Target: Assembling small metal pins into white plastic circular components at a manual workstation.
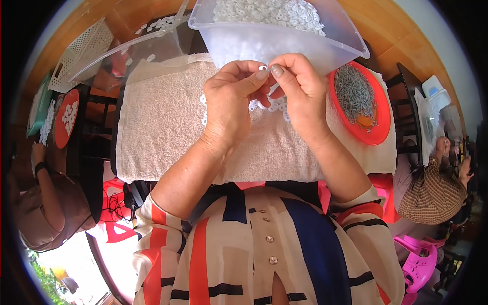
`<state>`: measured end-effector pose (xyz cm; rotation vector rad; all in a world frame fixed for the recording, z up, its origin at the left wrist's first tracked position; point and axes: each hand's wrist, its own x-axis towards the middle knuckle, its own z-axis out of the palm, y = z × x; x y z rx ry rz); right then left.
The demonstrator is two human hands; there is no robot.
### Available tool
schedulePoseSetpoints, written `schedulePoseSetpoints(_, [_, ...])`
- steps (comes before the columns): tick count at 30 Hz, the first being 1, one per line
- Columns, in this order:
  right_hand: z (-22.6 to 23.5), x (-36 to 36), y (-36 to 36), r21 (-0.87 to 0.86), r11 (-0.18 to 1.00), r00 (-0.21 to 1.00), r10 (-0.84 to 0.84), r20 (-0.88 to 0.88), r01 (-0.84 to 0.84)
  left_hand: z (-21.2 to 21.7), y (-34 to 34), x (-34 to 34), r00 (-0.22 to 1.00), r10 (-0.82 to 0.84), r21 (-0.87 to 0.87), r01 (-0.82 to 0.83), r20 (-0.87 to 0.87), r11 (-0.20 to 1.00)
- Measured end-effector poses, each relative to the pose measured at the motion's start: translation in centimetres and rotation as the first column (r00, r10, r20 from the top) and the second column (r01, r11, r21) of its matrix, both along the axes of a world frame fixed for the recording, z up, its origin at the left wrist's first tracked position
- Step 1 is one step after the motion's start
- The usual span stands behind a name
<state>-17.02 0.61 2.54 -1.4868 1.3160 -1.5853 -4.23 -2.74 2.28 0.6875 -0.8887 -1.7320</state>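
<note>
My left hand point(231, 99) pinches a small white plastic clip point(263, 68) between thumb and fingers, above the towel-covered table. Close against it is my right hand point(304, 91), its thumb and forefinger pressed together at the clip's edge; whatever they grip is too small to make out. Beneath and between the hands, a loose heap of white clips point(277, 105) lies on the beige towel point(157, 117), partly hidden by my hands. Right of my right hand, a red oval tray point(373, 136) holds a pile of thin grey metal nails point(354, 92) and something orange.
A translucent bin point(274, 48) full of white pieces stands just beyond my hands. Left of it are a clear plastic box point(152, 53) and a white perforated basket point(84, 53). Other people work at both sides, one beside a red plate point(65, 129). Pink stools stand below.
</note>
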Motion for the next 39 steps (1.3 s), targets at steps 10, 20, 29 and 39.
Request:
schedulePoseSetpoints(10, [-1.5, 0.9, -0.2, -0.182, 0.978, 0.988, -0.118, -0.102, 0.098, -0.5, 0.1, 0.1, 1.0, 0.012, 0.059, -0.011, -0.013, 0.998])
schedulePoseSetpoints(20, [-1.7, 1.7, 0.1, -0.189, 0.976, 0.991, -0.121, -0.057, 0.108, -0.9, 0.3, -0.1, 1.0, 0.023, 0.087, -0.025, 0.016, 0.996])
schedulePoseSetpoints(29, [-1.8, 0.9, -0.2, -0.141, 0.986, 0.996, -0.09, 0.009, 0.09, -0.1, 0.5, -0.5, 1.0, 0.021, 0.054, -0.021, -0.003, 0.998])
schedulePoseSetpoints(39, [-1.5, 1.1, 0.0, -0.272, 0.953, 0.937, -0.214, -0.277, 0.138, -0.2, 0.5, -0.3, 0.998, 0.018, 0.085, -0.023, 0.053, 0.996])
